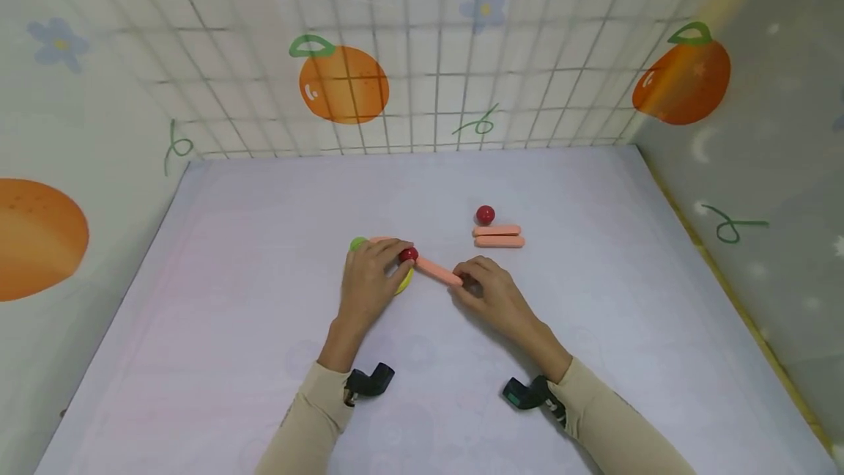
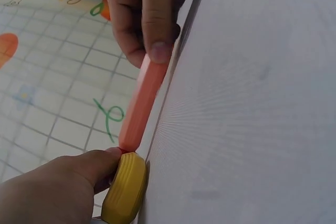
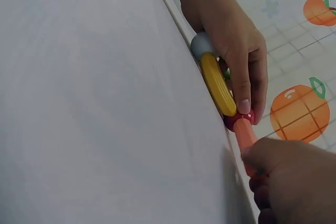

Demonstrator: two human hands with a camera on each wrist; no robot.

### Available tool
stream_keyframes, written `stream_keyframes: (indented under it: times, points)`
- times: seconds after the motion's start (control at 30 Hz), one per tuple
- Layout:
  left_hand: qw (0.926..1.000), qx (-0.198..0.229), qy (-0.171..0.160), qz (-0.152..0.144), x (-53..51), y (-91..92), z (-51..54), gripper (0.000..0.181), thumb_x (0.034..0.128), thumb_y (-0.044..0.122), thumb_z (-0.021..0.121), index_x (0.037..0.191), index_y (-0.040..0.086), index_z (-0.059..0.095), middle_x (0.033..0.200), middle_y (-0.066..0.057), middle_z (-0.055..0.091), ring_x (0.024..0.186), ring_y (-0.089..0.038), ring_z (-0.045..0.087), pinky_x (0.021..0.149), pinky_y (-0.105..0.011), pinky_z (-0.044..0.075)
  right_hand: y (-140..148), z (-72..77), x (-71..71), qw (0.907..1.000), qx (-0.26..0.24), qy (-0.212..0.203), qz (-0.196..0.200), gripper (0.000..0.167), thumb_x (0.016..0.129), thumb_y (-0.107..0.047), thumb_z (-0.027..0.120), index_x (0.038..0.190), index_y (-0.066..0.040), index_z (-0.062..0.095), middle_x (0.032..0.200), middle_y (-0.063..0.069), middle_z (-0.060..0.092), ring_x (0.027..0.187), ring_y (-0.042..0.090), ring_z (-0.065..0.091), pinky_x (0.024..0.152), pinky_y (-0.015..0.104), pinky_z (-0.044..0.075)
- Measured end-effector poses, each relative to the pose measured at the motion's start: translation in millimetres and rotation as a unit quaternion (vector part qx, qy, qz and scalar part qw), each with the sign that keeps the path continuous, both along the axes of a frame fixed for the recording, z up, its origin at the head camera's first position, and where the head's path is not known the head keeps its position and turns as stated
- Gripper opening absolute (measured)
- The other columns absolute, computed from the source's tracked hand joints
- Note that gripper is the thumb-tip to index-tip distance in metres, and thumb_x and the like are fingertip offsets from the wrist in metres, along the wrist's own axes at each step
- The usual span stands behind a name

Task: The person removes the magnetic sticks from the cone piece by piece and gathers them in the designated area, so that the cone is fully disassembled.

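Note:
My left hand [image 1: 374, 273] pinches a red ball [image 1: 409, 254] between thumb and fingers. From that ball a salmon-pink rod [image 1: 438, 271] slants toward my right hand [image 1: 491, 292], which pinches its far end. A curved yellow rod [image 3: 217, 84] also meets the red ball, and a grey ball [image 3: 201, 46] sits at its other end, below my left hand in the right wrist view. Beyond the left hand show a green ball [image 1: 358, 243] and part of another pink rod [image 1: 379, 239]; the hand hides how these join.
Farther back to the right, a loose red ball [image 1: 485, 215] lies by two pink rods [image 1: 499, 236] placed side by side. The pale tabletop [image 1: 264, 358] meets a printed curtain [image 1: 422, 57] at the back. Black wrist cameras sit on both wrists.

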State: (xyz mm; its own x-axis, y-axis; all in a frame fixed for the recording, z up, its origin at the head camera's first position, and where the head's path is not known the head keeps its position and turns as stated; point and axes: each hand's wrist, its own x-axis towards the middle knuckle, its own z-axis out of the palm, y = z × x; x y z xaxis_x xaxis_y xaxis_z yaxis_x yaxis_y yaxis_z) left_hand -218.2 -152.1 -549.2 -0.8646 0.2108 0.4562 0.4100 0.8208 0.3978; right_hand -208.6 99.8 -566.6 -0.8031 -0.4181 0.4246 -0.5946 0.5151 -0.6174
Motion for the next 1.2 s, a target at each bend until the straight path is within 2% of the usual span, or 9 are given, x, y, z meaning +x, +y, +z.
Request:
stream_keyframes:
  times: [0.13, 0.43, 0.63, 0.77, 0.9, 1.03, 1.2]
  points:
    - [0.9997, -0.003, -0.006, 0.023, 0.4, 0.4, 0.3, 0.032, 0.0886, 0.037, 0.077, 0.118, 0.024, 0.075, 0.121, 0.003, 0.07, 0.102, -0.021, 0.06, 0.077, -0.037, 0.039, -1, 5.3, 0.3, 0.9999, -0.008, 0.012, -0.001, 0.017, 0.086, -0.01, 0.077, 0.102, -0.008, 0.071, 0.1, -0.001, 0.064, 0.09, 0.011, 0.058, 0.076, 0.029, 0.052]
    - [0.9999, 0.003, -0.005, 0.015, 3.1, 4.6, -2.1, 0.03, 0.0882, 0.036, 0.078, 0.116, 0.024, 0.076, 0.119, 0.003, 0.071, 0.098, -0.023, 0.059, 0.076, -0.038, 0.04, 7, 9.2, 5.1, 0.9998, -0.01, 0.015, -0.012, 0.018, 0.081, -0.007, 0.078, 0.098, -0.009, 0.07, 0.097, -0.001, 0.063, 0.085, 0.012, 0.058, 0.073, 0.028, 0.052]
    - [0.9996, -0.005, -0.004, 0.027, 2.3, 3.1, -6.2, 0.03, 0.0888, 0.033, 0.077, 0.117, 0.024, 0.076, 0.12, 0.003, 0.071, 0.1, -0.023, 0.059, 0.078, -0.038, 0.041, 28, 12.0, 5.9, 0.9978, 0.0, 0.021, -0.063, 0.017, 0.082, -0.006, 0.077, 0.097, -0.011, 0.071, 0.097, -0.002, 0.062, 0.085, 0.013, 0.058, 0.071, 0.032, 0.051]
    - [0.9997, -0.005, -0.011, 0.022, 1.3, 2.7, -6.4, 0.03, 0.0899, 0.032, 0.076, 0.119, 0.024, 0.075, 0.122, 0.004, 0.07, 0.103, -0.023, 0.059, 0.079, -0.037, 0.041, 45, 13.6, -0.6, 0.9953, 0.022, 0.03, -0.09, 0.018, 0.084, -0.006, 0.079, 0.101, -0.006, 0.073, 0.108, 0.005, 0.065, 0.096, 0.021, 0.059, 0.08, 0.039, 0.05]
    - [0.9997, 0.001, -0.016, 0.021, 1.4, 2.3, -5.0, 0.03, 0.0897, 0.031, 0.076, 0.119, 0.024, 0.075, 0.122, 0.004, 0.07, 0.104, -0.024, 0.06, 0.08, -0.037, 0.042, 58, 15.7, -5.6, 0.9937, 0.043, 0.029, -0.1, 0.025, 0.085, -0.005, 0.08, 0.109, -0.001, 0.073, 0.115, 0.013, 0.066, 0.107, 0.032, 0.058, 0.088, 0.048, 0.047]
    - [0.9996, 0.005, -0.018, 0.019, 1.2, 1.8, -4.0, 0.03, 0.0898, 0.031, 0.076, 0.119, 0.024, 0.075, 0.122, 0.003, 0.07, 0.107, -0.024, 0.061, 0.084, -0.039, 0.042, 66, 19.0, -7.2, 0.9925, 0.056, 0.012, -0.109, 0.032, 0.088, -0.006, 0.077, 0.119, -0.005, 0.072, 0.117, 0.015, 0.065, 0.109, 0.034, 0.057, 0.091, 0.052, 0.045]
    - [0.9996, 0.009, -0.02, 0.016, 0.0, 1.0, -2.7, 0.03, 0.0905, 0.031, 0.075, 0.119, 0.023, 0.075, 0.122, 0.003, 0.07, 0.108, -0.025, 0.061, 0.084, -0.039, 0.042, 72, 19.5, -11.2, 0.9916, 0.065, 0.017, -0.11, 0.028, 0.09, -0.007, 0.075, 0.117, -0.003, 0.073, 0.115, 0.015, 0.066, 0.11, 0.034, 0.057, 0.093, 0.052, 0.044]
